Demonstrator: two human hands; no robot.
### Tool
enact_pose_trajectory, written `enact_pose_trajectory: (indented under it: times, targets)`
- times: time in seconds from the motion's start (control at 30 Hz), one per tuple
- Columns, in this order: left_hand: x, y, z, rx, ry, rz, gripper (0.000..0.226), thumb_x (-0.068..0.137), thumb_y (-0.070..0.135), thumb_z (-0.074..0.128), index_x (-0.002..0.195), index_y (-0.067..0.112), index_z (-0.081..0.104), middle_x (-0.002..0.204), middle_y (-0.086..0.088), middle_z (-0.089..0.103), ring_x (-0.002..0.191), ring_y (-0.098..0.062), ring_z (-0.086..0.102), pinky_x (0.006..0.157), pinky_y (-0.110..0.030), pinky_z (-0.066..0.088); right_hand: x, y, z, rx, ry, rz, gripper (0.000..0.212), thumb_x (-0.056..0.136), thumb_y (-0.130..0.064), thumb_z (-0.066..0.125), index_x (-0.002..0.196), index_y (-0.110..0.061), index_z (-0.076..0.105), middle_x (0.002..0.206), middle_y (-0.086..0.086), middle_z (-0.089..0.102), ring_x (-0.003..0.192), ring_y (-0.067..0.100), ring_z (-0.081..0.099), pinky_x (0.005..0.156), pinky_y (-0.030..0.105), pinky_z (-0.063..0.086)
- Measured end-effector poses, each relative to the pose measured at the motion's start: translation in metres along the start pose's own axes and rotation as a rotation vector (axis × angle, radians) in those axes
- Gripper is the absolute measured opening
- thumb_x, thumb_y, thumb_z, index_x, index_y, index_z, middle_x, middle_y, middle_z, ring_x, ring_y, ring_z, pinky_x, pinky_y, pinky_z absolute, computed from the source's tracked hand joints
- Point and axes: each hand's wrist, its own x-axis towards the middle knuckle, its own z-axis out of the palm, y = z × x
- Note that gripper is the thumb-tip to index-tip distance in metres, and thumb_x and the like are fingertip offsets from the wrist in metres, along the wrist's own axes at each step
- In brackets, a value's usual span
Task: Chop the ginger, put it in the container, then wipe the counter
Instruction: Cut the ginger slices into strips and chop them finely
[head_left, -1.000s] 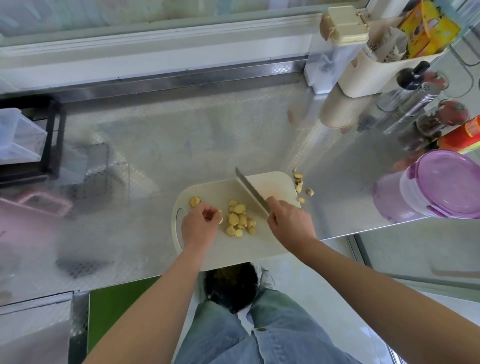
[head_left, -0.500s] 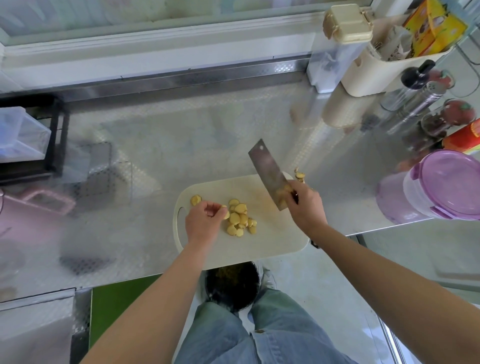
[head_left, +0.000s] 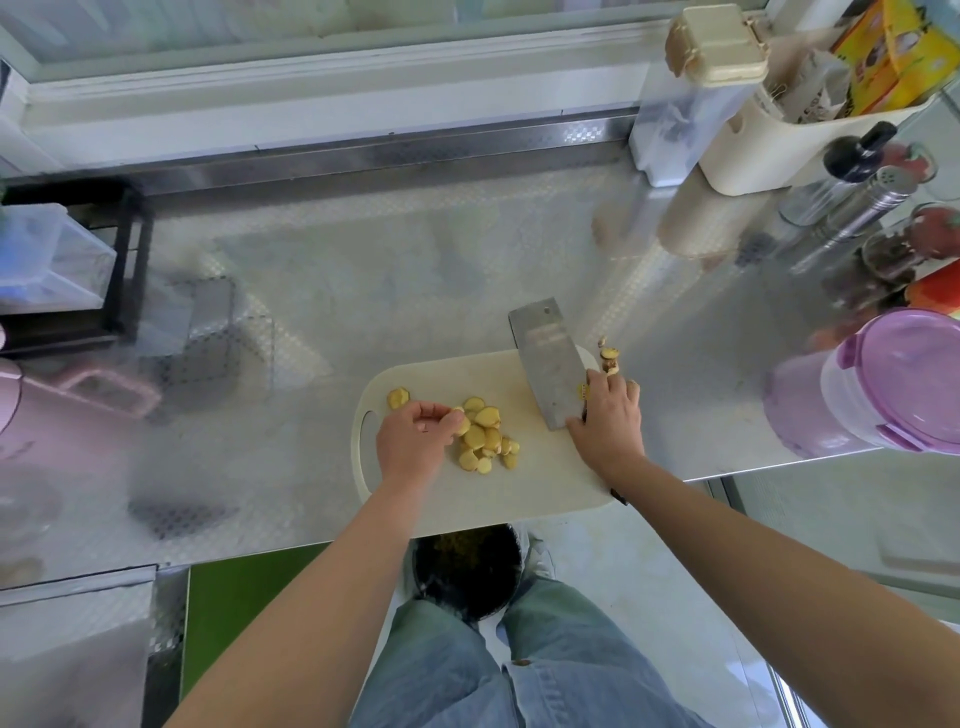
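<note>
Now right fingers grip a flat steel cleaver; left fingers pinch ginger slices.

No legible text; yellow box print possibly lettering, blurred.

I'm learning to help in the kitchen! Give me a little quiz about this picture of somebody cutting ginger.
1. Pick one: the right hand grips A) a cleaver, B) a sponge, C) a spoon.
2. True or false: the pile of ginger slices lies on the cutting board.
3. Fill in: the container at the right end of the counter has a ____ lid.

Key: 1 A. 2 True. 3 purple.
</note>
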Motion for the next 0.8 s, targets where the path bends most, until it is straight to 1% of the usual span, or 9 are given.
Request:
enact_pose_trajectory:
  times: [0.1, 0.2, 0.27, 0.3, 0.37, 0.47, 0.57, 0.67, 0.8]
  targets:
    - [-0.002, -0.001, -0.004, -0.032, 0.005, -0.019, 0.011, 0.077, 0.021, 0.078, 0.08, 0.015, 0.07, 0.07, 0.001, 0.072, 0.065, -0.014, 0.069, 0.076, -0.038, 0.057, -0.003, -0.007, -0.002, -0.05, 0.072, -0.011, 0.048, 0.081, -0.01, 0.057, 0.127, -0.007, 0.045, 0.131, 0.015, 0.038, 0.12, 0.034, 0.033, 0.101, 0.039, 0.032]
    - [-0.004, -0.003, -0.009, -0.019, 0.029, -0.012, 0.01, 0.078, 0.023, 0.077, 0.079, 0.016, 0.071, 0.072, 0.001, 0.071, 0.071, -0.014, 0.069, 0.07, -0.03, 0.054, -0.009, -0.023, -0.005, 0.063, 0.19, -0.225, 0.047, 0.082, -0.008, 0.06, 0.128, -0.009, 0.051, 0.13, 0.014, 0.044, 0.121, 0.033, 0.038, 0.103, 0.045, 0.036]
    - [-0.006, -0.004, -0.015, 0.104, 0.053, 0.017, 0.011, 0.08, 0.026, 0.075, 0.079, 0.016, 0.07, 0.073, 0.006, 0.068, 0.069, -0.007, 0.063, 0.062, -0.017, 0.044, -0.013, -0.036, -0.002, 0.134, 0.131, -0.434, 0.038, 0.083, -0.007, 0.062, 0.12, -0.01, 0.059, 0.12, 0.011, 0.052, 0.114, 0.03, 0.046, 0.097, 0.043, 0.042]
    - [-0.008, -0.005, -0.018, 0.187, 0.063, 0.04, 0.011, 0.081, 0.027, 0.074, 0.079, 0.018, 0.069, 0.074, 0.008, 0.066, 0.068, -0.004, 0.059, 0.059, -0.015, 0.04, -0.015, -0.043, 0.0, 0.132, 0.059, -0.509, 0.034, 0.084, -0.008, 0.063, 0.117, -0.012, 0.061, 0.118, 0.009, 0.054, 0.112, 0.028, 0.048, 0.095, 0.04, 0.043]
    - [-0.01, -0.01, -0.024, 0.336, 0.082, 0.068, 0.01, 0.082, 0.029, 0.072, 0.08, 0.02, 0.069, 0.079, 0.008, 0.066, 0.071, -0.007, 0.057, 0.061, -0.02, 0.037, -0.02, -0.056, 0.008, 0.067, -0.084, -0.591, 0.033, 0.086, -0.013, 0.063, 0.118, -0.016, 0.062, 0.12, 0.007, 0.052, 0.112, 0.026, 0.048, 0.092, 0.037, 0.043]
    - [-0.012, -0.017, -0.031, 0.45, 0.109, 0.082, 0.016, 0.084, 0.035, 0.069, 0.089, 0.02, 0.066, 0.086, 0.007, 0.066, 0.077, -0.01, 0.057, 0.067, -0.024, 0.037, -0.022, -0.069, 0.022, -0.117, -0.153, -0.596, 0.039, 0.088, -0.019, 0.061, 0.126, -0.021, 0.058, 0.127, 0.005, 0.046, 0.115, 0.025, 0.043, 0.087, 0.03, 0.038]
    - [-0.013, -0.022, -0.035, 0.487, 0.073, 0.179, 0.027, 0.079, 0.04, 0.072, 0.098, 0.024, 0.061, 0.087, 0.008, 0.061, 0.077, -0.01, 0.057, 0.068, -0.023, 0.038, -0.022, -0.074, 0.025, -0.213, -0.147, -0.577, 0.039, 0.087, -0.02, 0.06, 0.126, -0.021, 0.057, 0.125, 0.006, 0.044, 0.115, 0.027, 0.041, 0.084, 0.032, 0.039]
    - [-0.014, -0.029, -0.041, 0.643, -0.014, 0.324, 0.032, 0.079, 0.033, 0.073, 0.108, 0.029, 0.061, 0.094, 0.005, 0.056, 0.08, -0.013, 0.057, 0.069, -0.026, 0.045, -0.021, -0.076, 0.024, -0.223, -0.154, -0.578, 0.037, 0.087, -0.018, 0.061, 0.123, -0.019, 0.058, 0.124, 0.007, 0.043, 0.114, 0.027, 0.041, 0.078, 0.029, 0.036]
    - [-0.011, -0.034, -0.046, 0.688, -0.044, 0.366, 0.029, 0.082, 0.024, 0.07, 0.11, 0.028, 0.064, 0.096, 0.002, 0.057, 0.082, -0.017, 0.06, 0.073, -0.033, 0.051, -0.021, -0.075, 0.023, -0.174, -0.149, -0.567, 0.027, 0.084, -0.015, 0.064, 0.111, -0.017, 0.061, 0.121, 0.004, 0.044, 0.111, 0.024, 0.042, 0.072, 0.026, 0.029]
